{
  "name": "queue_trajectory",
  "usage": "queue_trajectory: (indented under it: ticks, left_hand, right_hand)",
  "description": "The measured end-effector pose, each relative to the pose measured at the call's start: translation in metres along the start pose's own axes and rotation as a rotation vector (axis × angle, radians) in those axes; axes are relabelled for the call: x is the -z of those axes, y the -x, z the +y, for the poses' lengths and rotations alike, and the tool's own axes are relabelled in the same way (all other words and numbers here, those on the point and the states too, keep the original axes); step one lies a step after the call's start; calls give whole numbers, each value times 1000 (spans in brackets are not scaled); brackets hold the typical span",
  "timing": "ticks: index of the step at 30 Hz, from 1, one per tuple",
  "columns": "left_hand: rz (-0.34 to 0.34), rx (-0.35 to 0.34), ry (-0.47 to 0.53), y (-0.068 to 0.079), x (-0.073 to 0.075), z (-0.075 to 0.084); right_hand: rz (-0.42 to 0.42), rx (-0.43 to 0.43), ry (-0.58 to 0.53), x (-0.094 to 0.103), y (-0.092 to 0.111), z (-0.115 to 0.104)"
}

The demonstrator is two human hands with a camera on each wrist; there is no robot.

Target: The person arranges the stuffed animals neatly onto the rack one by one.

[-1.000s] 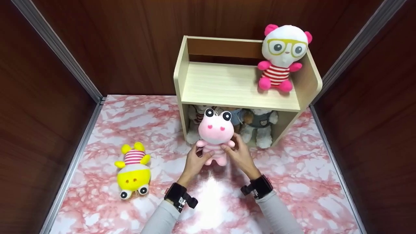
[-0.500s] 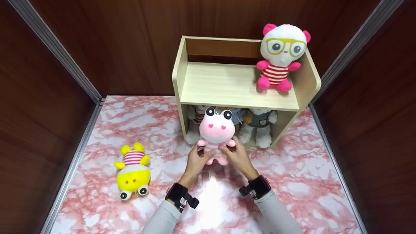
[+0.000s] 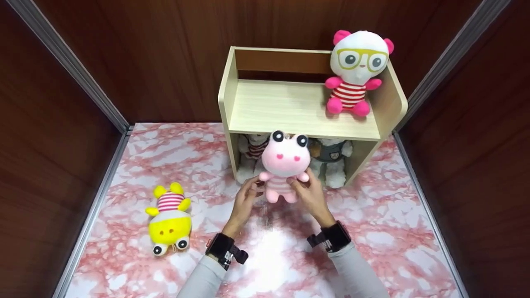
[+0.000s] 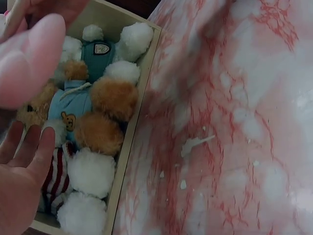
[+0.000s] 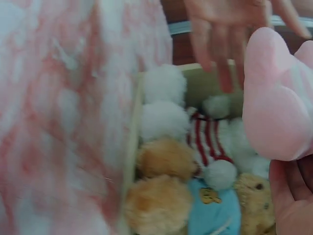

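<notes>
A pink frog plush toy with black-and-white eyes and heart-shaped nostrils is held upright in front of the shelf. My right hand grips its body from the right, thumb on the striped belly. On the other side my left hand has its fingers near the toy's arm. Seen from the right wrist, the left hand has its fingers extended and apart from the plush toy. In the left wrist view too, a gap shows between that hand's fingers and the toy.
A pale wooden shelf stands at the back. On its upper board a panda plush with yellow glasses sits at the right. Several teddy bears fill the lower compartment. A yellow frog plush lies on the pink marbled floor at the left.
The pink frog plush has moved up and to the right with my right hand. My left hand has let go of its body, and its fingers have straightened.
</notes>
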State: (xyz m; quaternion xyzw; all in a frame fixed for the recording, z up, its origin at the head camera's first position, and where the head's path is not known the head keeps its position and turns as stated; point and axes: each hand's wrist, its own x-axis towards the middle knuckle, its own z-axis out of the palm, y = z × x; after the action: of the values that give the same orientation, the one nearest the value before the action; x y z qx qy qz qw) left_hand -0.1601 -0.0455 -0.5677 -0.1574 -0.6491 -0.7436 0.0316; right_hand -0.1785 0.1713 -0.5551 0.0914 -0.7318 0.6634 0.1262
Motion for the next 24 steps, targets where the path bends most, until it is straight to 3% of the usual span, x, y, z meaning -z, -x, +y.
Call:
queue_trajectory:
  ticks: [2,14,24]
  left_hand:
    - [8,14,29,0,5,-2]
    - [36,48,-69,4,24,-7]
    - [54,48,-93,7,29,-11]
  right_hand:
    - [8,25,-26,4,-3,-7]
    - [80,214,21,25,-29,-60]
    - [173,237,111,37,-67,-99]
